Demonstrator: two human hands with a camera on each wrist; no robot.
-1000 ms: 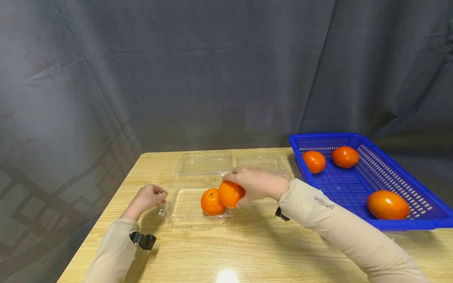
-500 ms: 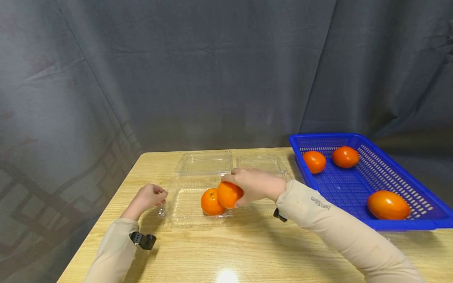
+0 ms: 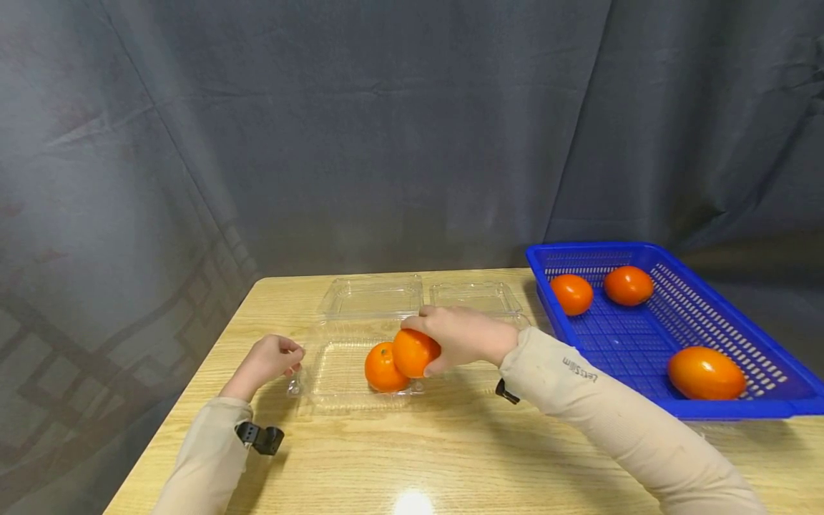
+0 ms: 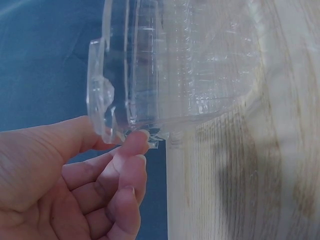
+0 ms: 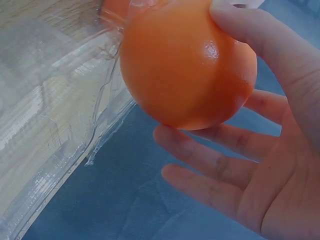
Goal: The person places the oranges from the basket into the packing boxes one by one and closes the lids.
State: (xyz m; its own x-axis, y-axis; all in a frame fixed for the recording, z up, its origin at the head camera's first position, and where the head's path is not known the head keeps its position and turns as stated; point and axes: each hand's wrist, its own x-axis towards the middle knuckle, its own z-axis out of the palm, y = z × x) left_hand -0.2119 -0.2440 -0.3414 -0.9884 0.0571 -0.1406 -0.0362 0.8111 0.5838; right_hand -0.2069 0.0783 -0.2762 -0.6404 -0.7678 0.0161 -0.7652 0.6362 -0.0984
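A dark grey fabric curtain (image 3: 412, 136) is hanging behind the bench's far edge; the pale wood-grained bench (image 3: 360, 458) is carrying everything else that is lying about; a rectangular blue plastic basket with slotted walls (image 3: 618, 350) is occupying the bench's right side; two beige cloth sleeves are reaching in, the left sleeve (image 3: 202, 458) by the bench's left edge, the right sleeve (image 3: 618, 408) passing in front of the basket.

An open clear plastic container (image 3: 341, 368) is lying left of the bench's middle; two more are standing along the far edge, a rear left container (image 3: 372, 297) and a rear right container (image 3: 476, 293), the latter being partly covered by the right hand (image 3: 460, 329); that hand is gripping a round glossy orange fruit (image 3: 415, 352) between thumb and fingers, its lowest finger standing clear, over the open container's right end; the left hand (image 3: 267, 357) is pinching that container's left rim with thumb and forefinger, its other fingers curling loosely.

A round orange fruit with a green stem spot (image 3: 385, 368) is resting inside the open container, beside the gripped one; whether they are touching, I cannot tell; an oval orange fruit (image 3: 706, 373) is lying in the basket's near right corner; two red-orange fruits (image 3: 628, 285) are sitting at its far end.
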